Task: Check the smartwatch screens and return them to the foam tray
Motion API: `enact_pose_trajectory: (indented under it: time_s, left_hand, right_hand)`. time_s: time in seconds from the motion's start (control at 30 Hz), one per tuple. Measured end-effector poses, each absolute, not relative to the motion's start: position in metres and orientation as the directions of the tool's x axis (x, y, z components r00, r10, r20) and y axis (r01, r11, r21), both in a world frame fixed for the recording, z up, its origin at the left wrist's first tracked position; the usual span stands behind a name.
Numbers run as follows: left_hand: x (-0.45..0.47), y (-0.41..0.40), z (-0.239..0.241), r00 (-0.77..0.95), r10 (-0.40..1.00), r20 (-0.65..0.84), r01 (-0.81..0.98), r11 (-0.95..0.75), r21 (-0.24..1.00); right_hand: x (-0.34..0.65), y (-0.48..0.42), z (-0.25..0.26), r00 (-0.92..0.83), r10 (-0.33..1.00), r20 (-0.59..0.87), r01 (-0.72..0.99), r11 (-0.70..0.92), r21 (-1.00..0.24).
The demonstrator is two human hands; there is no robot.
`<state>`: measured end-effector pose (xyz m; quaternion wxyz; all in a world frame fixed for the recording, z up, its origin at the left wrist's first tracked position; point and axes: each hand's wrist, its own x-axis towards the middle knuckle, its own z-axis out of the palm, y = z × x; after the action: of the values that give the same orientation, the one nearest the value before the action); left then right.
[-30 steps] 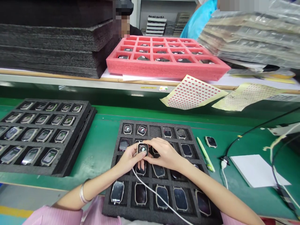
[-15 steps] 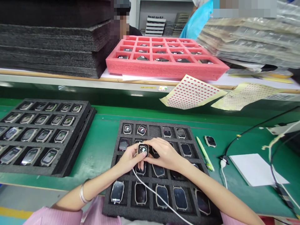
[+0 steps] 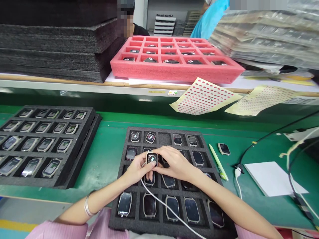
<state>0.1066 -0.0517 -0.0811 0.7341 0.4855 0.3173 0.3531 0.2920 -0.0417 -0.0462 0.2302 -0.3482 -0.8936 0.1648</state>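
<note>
Grip of your left hand closed on watch, centre of frame, thumb over lit screen; right hand at watch's right edge, firmness of hold unclear. White cable runs from your hands toward bottom edge. Black foam tray beneath, on green bench. Green pen, loose watch right of centre.

Free gap between black trays, shelf edge behind
</note>
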Motion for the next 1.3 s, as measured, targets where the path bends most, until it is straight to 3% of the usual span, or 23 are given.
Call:
enact_pose_trajectory:
  time_s: [0.4, 0.57, 0.63, 0.73, 0.97, 1.13, 1.3]
  left_hand:
    - [0.109, -0.053, -0.082, 0.555, 0.82, -0.14, -0.175, 0.28, 0.944]
    - [0.112, -0.056, -0.08, 0.535, 0.82, -0.203, -0.145, 0.326, 0.934]
    - [0.112, -0.056, -0.079, 0.5, 0.835, -0.232, -0.146, 0.345, 0.927]
    - [0.113, -0.055, -0.078, 0.471, 0.844, -0.257, -0.148, 0.363, 0.92]
    - [0.112, -0.054, -0.078, 0.462, 0.855, -0.236, -0.19, 0.356, 0.915]
    - [0.112, -0.055, -0.08, 0.485, 0.845, -0.223, -0.208, 0.36, 0.91]
    - [0.115, -0.052, -0.077, 0.565, 0.783, -0.261, -0.271, 0.475, 0.838]
  right_hand:
    - [0.292, -0.042, -0.045, -0.654, 0.704, 0.279, 0.541, 0.692, -0.478]
    - [0.305, -0.029, -0.042, -0.607, 0.729, 0.316, 0.504, 0.661, -0.556]
    - [0.314, -0.019, -0.044, -0.534, 0.786, 0.313, 0.6, 0.612, -0.515]
    - [0.326, -0.006, -0.05, -0.448, 0.851, 0.274, 0.78, 0.521, -0.346]
    - [0.354, 0.0, -0.04, -0.456, 0.882, 0.117, 0.871, 0.47, -0.147]
    - [0.373, 0.005, -0.035, -0.45, 0.893, -0.002, 0.888, 0.448, -0.099]
    - [0.377, 0.019, -0.043, -0.444, 0.896, -0.007, 0.89, 0.441, -0.114]
